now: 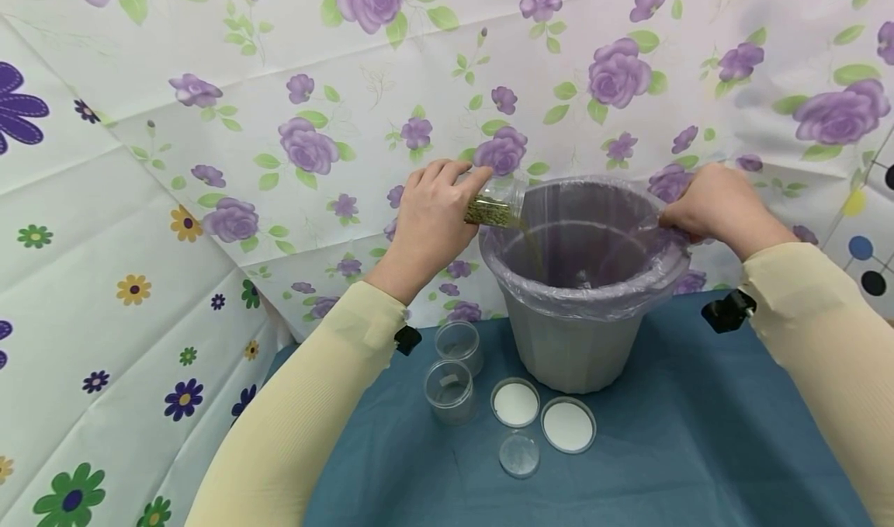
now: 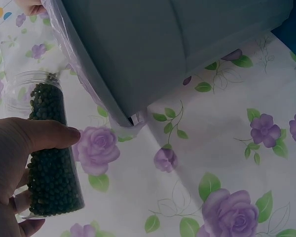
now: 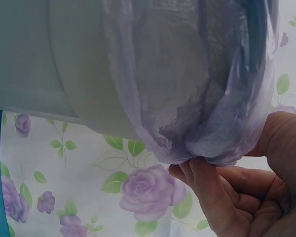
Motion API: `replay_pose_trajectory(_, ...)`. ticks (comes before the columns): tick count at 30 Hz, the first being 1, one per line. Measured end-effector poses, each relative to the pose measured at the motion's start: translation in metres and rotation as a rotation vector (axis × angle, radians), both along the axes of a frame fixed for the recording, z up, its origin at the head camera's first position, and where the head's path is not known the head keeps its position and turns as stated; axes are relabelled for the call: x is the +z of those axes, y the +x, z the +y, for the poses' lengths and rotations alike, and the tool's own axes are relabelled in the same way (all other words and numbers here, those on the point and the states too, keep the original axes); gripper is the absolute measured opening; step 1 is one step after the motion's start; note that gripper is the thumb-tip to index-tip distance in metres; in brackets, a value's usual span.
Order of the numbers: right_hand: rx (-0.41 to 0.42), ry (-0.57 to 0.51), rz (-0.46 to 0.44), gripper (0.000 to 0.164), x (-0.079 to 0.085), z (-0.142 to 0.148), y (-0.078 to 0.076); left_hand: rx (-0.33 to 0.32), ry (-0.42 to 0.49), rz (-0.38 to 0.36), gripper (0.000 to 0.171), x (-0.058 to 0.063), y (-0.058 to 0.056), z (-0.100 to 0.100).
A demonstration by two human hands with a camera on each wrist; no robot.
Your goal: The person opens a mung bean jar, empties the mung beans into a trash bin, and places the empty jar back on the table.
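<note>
My left hand (image 1: 436, 209) grips a clear plastic jar (image 2: 54, 148) partly filled with small green beans (image 1: 489, 211), which look like mung beans. The jar is tipped on its side with its mouth at the left rim of a grey trash bin (image 1: 573, 341). A thin blurred stream of beans falls from it into the bin. A translucent purple trash bag (image 3: 163, 89) lines the bin and folds over its rim. At the right side of that rim, my right hand (image 1: 719, 205) grips the bag-covered edge, its fingers under the fold in the right wrist view.
Two clear jars (image 1: 450, 391) stand left of the bin on the blue tablecloth (image 1: 656, 465). In front of it lie two white-lined lids (image 1: 568, 426) and a clear lid (image 1: 519, 455). A flowered curtain (image 1: 377, 84) hangs close behind the bin.
</note>
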State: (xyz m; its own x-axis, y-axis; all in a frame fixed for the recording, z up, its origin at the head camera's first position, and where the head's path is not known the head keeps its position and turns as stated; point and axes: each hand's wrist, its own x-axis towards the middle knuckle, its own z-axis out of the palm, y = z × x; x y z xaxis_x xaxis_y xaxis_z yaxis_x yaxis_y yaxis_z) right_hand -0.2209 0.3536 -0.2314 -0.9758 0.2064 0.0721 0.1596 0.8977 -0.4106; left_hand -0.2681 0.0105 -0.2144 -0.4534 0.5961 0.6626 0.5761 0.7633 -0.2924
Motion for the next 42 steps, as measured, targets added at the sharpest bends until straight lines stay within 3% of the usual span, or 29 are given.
replay_pose_trajectory(23,0.011,-0.003,-0.006,0.033,0.001,-0.0002,0.0005,0.011,-0.025,-0.024,0.067,0.0014,0.002,0.0012)
replay_pose_trajectory(42,-0.01,0.006,-0.004,0.034,0.0002,-0.0016,0.0002,-0.006,-0.023,0.001,0.066,0.0012,0.0012,0.0037)
